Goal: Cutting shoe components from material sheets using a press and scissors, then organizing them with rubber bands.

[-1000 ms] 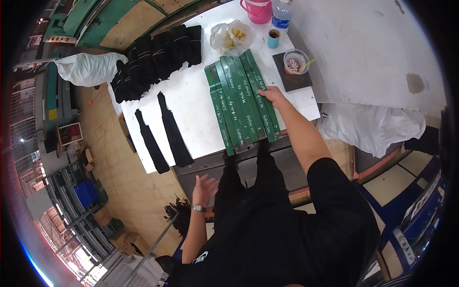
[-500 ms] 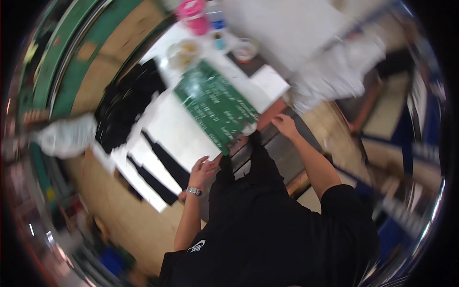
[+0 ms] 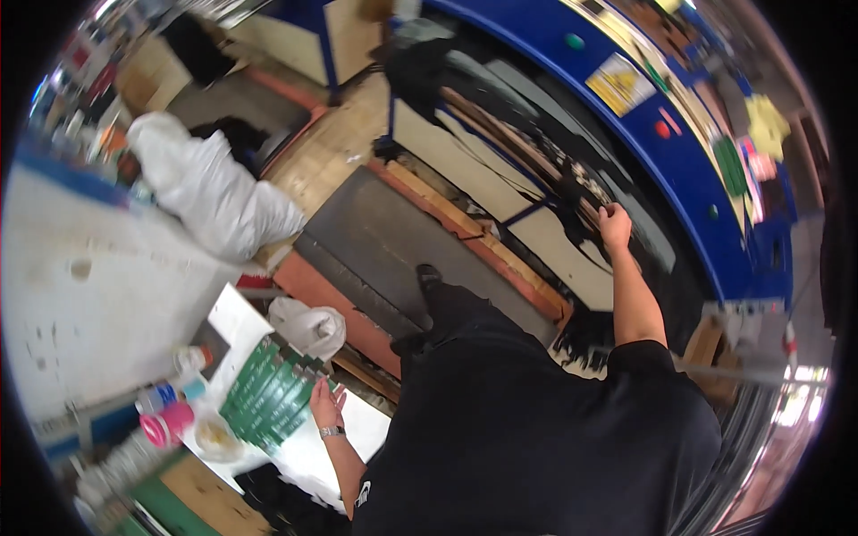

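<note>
My left hand point(image 3: 327, 408), with a metal-banded watch point(image 3: 332, 431) at the wrist, is held beside the right edge of a green board with white marks point(image 3: 268, 393). Its fingers are apart and nothing is in them; whether it touches the board I cannot tell. The board lies on a white table point(image 3: 357, 429). My right hand point(image 3: 615, 225) reaches out to the long blue machine point(image 3: 657, 147), at the near edge of its dark bed point(image 3: 536, 103). Its fingers are curled, and what they hold, if anything, is hidden. Dark cloth point(image 3: 572, 201) hangs along that edge.
A pink container point(image 3: 168, 423), a bowl point(image 3: 217, 436) and black cloth point(image 3: 290, 500) are on or by the white table. A large white sack point(image 3: 210, 183) stands at far left. Grey matting on a low platform point(image 3: 384, 246) lies between table and machine.
My view and body have turned right, from the white table to the blue machine. My right hand has moved from near the green board to the machine's edge. My left hand stays by the table.
</note>
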A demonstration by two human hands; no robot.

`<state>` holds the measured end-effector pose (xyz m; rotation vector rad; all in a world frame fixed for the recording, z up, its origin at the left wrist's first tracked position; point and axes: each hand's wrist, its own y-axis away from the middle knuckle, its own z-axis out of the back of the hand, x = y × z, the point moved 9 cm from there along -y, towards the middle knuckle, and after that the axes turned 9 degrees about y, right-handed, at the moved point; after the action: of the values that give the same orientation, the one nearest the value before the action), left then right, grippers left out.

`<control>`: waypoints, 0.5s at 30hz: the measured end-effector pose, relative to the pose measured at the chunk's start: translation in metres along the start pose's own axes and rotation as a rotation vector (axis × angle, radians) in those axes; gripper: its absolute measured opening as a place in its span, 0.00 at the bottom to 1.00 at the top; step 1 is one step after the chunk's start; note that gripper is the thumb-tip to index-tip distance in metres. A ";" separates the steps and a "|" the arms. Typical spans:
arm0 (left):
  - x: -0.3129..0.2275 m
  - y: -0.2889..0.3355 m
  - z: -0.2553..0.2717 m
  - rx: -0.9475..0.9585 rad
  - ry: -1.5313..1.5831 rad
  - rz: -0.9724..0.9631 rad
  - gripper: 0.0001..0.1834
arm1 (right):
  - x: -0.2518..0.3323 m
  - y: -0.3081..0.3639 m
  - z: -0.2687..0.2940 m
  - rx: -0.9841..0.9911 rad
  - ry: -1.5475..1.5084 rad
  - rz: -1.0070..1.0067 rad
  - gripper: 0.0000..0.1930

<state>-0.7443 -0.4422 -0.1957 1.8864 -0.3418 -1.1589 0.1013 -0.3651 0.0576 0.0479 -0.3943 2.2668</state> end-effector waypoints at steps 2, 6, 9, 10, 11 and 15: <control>-0.033 -0.014 -0.053 0.104 -0.081 -0.052 0.16 | -0.074 0.024 0.003 0.074 0.093 -0.117 0.15; -0.080 -0.032 -0.171 0.301 -0.253 -0.095 0.17 | -0.112 0.068 0.005 0.048 0.079 -0.063 0.15; -0.091 -0.027 -0.265 0.385 -0.415 -0.121 0.20 | -0.077 0.072 0.020 0.002 0.176 0.046 0.19; -0.088 -0.023 -0.301 0.428 -0.468 -0.117 0.20 | -0.076 0.071 0.023 -0.002 0.154 0.047 0.22; -0.084 -0.018 -0.340 0.485 -0.559 -0.111 0.21 | -0.086 0.066 0.015 0.047 0.116 0.018 0.20; -0.045 0.041 -0.487 0.704 -0.737 -0.087 0.21 | -0.107 0.060 0.014 0.109 0.022 -0.053 0.17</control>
<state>-0.3582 -0.1789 -0.0462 1.9688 -1.2091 -1.9568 0.1268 -0.4849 0.0377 0.0891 -0.2545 2.2332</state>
